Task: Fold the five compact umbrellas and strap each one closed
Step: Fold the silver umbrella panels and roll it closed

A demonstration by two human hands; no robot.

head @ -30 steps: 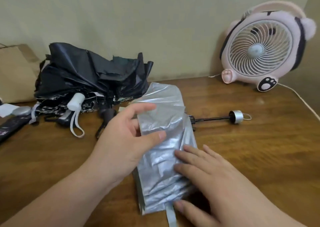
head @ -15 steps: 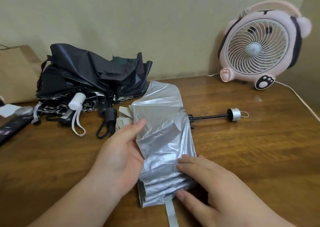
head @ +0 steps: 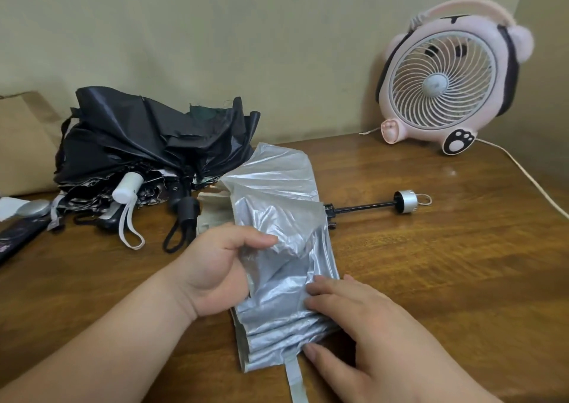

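- My left hand (head: 215, 267) curls round a fold of the silver umbrella (head: 277, 193).
- My right hand (head: 369, 325), fingers straight, presses it flat just below that grip.

Home, private room, not workplace. Wood-grain desk (head: 431, 279) pushed against plain beige wall (head: 246, 48). Pink novelty fan (head: 440, 82), animal-shaped with fuzzy ears and paw foot, at far right corner; white cord (head: 532, 181) trailing toward right edge. Brown paper bag (head: 24, 144) leaning at far left edge. Household clutter: black umbrellas (head: 138, 138) heaped far left, silver umbrella (head: 277, 187) mid-desk.
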